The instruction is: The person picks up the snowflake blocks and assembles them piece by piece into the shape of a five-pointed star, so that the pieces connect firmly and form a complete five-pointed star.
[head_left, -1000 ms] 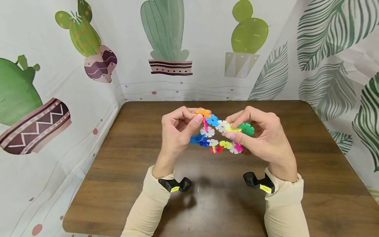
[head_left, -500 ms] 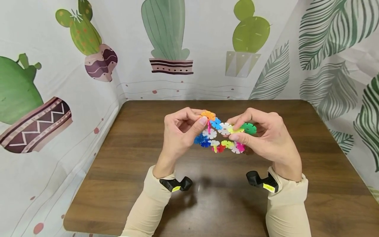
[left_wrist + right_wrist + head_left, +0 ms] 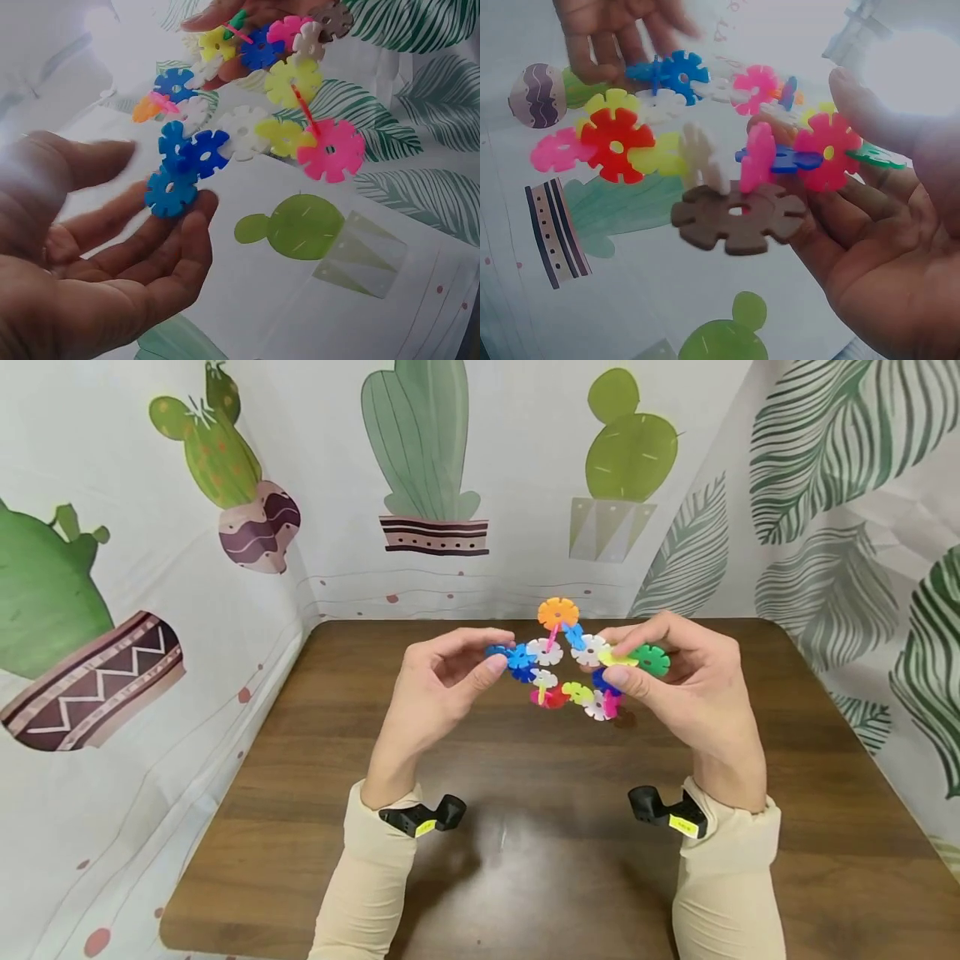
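Note:
A ring of interlocking plastic snowflake discs [image 3: 555,696] in many colours hangs above the table in the head view. My right hand [image 3: 675,685] pinches a yellow disc [image 3: 619,657] of it between thumb and fingers, beside a green disc [image 3: 651,660]. At the ring's other side is my left hand [image 3: 442,681], its fingertips at the light-blue discs [image 3: 171,189]. In the left wrist view its thumb stands apart from them and the fingers are loosely bent. An orange disc [image 3: 558,612] sticks up at the far side. A brown disc [image 3: 739,217] shows nearest in the right wrist view.
The dark wooden table [image 3: 525,860] lies below both hands. Behind it stands a white cloth backdrop [image 3: 517,560] printed with cacti and leaves. Black wrist cameras [image 3: 423,817] sit on both cream sleeves.
My left hand has let go of the orange disc and moved left to the light-blue discs. The orange disc now stands up in full view. My right hand keeps its pinch, slightly higher.

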`<action>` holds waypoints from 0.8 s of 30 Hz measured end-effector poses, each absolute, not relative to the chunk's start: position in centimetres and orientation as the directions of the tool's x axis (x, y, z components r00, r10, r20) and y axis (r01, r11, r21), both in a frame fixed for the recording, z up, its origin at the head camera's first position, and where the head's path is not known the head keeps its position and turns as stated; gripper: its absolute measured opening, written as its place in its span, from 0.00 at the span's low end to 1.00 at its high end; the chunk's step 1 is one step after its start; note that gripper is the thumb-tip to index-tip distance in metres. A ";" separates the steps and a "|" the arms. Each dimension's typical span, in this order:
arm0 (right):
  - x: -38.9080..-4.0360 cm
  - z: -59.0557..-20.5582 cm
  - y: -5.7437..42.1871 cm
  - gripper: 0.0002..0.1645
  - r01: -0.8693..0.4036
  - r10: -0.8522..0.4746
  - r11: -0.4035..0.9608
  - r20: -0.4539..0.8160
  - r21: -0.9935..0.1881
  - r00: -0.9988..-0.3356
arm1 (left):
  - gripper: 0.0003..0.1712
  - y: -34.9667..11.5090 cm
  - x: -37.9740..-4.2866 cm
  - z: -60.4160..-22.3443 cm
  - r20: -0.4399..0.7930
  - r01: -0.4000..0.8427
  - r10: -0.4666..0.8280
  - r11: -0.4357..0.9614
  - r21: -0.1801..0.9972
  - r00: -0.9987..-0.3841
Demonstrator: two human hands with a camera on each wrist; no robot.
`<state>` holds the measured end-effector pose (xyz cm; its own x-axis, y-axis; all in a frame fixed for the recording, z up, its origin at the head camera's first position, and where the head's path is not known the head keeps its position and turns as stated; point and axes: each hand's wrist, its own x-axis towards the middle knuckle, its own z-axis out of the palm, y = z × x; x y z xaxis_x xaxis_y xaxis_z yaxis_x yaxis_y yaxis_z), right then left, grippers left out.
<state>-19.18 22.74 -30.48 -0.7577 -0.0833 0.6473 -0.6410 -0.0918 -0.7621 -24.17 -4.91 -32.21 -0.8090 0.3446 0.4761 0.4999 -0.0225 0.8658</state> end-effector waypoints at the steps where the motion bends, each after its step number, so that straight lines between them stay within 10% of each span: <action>1: -19.3 -30.5 22.7 0.13 -0.634 -0.083 -0.097 0.641 -0.767 -0.763 | 0.12 -5.0 -24.3 -32.2 0.463 0.497 0.345 0.012 0.868 -0.817; 24: -19.6 -29.5 25.6 0.27 -0.656 -0.191 0.056 0.637 -0.753 -0.747 | 0.07 -4.4 -25.2 -31.1 0.517 0.539 0.205 0.064 0.840 -0.831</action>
